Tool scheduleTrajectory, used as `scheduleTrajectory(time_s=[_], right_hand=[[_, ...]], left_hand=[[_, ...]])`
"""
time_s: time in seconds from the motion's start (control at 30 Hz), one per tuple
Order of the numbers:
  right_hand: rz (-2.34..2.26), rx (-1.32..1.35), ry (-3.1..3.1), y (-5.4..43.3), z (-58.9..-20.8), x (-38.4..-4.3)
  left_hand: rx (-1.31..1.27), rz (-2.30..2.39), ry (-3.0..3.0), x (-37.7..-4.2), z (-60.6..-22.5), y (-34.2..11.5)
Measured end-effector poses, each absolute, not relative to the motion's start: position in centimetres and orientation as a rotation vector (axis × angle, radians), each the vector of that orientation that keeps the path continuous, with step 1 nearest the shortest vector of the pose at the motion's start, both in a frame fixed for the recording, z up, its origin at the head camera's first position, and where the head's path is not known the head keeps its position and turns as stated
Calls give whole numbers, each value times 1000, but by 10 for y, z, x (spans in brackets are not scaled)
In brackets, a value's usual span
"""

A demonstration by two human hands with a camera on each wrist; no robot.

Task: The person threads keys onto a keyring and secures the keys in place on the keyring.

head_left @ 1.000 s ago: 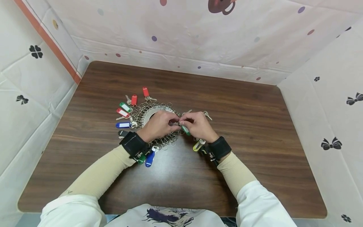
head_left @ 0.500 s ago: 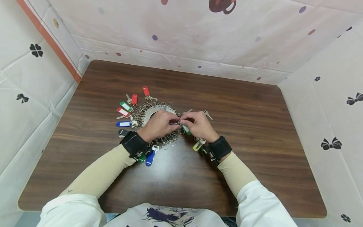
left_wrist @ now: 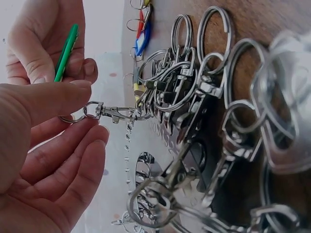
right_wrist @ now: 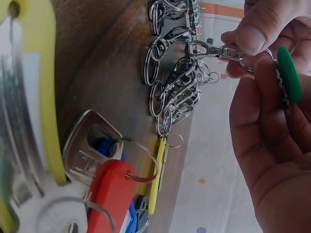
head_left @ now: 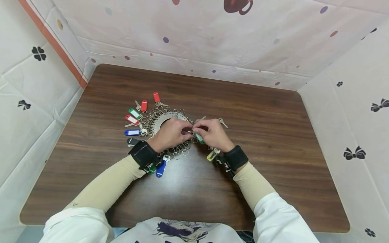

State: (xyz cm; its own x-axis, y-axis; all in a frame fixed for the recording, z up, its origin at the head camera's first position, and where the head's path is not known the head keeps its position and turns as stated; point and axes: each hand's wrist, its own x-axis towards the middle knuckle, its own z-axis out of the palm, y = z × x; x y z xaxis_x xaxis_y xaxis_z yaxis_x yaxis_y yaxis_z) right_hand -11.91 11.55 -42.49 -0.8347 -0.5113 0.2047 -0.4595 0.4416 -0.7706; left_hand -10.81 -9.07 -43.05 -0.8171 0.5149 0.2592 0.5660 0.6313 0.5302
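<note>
Several swivel snap hooks with split rings hang round a flat metal hoop [head_left: 157, 122] on the table. My left hand [head_left: 171, 134] pinches the split ring at the end of one snap hook [left_wrist: 111, 111] between thumb and fingers. Close against it, my right hand [head_left: 213, 135] holds a green key tag [right_wrist: 288, 74], with the toothed edge of a key [right_wrist: 282, 86] beside it. In the right wrist view the tag is right at the pinched split ring [right_wrist: 248, 62]. The right fingers partly hide the tag and key.
Red tags [head_left: 144, 106], a blue tag [head_left: 132, 132] and a dark tag [head_left: 132, 141] with keys lie round the hoop's left. Another blue tag [head_left: 161, 168] lies in front. A yellow tag [head_left: 211, 155] lies by the right wrist, a loose key [head_left: 223, 123] beyond the right hand.
Both hands stay at the same spot on the hoop's right side, with only slight finger shifts. The tags round the hoop have not moved.
</note>
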Motion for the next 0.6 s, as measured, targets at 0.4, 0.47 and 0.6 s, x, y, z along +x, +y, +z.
scheduleTrajectory(time_s=[0.4, 0.47, 0.6], right_hand=[[-1371, -877, 2623, 115, -424, -118], [-1372, -882, 2623, 115, -425, -118], [-1382, -888, 2620, 115, -427, -119]], left_hand=[[-959, -932, -2816, -109, -428, -95], [-964, -924, -2832, -110, -427, -95], [-961, -915, -2823, -109, -427, -94]])
